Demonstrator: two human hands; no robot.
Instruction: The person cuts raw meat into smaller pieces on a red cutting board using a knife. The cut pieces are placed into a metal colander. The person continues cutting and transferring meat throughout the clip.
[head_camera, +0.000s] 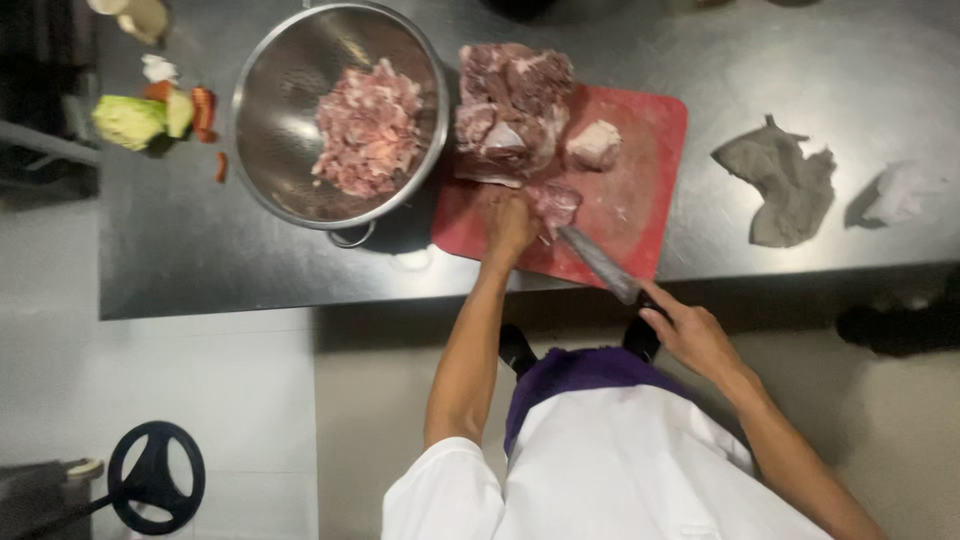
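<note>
From the head camera, a red cutting board (640, 215) lies on the steel counter (250, 270). The left hand (510, 225) presses a small piece of meat (553, 205) at the board's near edge. The right hand (690, 335), off the board's near side, grips a knife (600, 262) whose blade touches that piece. A large slab of meat (510, 110) sits at the board's far left, beside a colander (335, 115) of cut meat.
</note>
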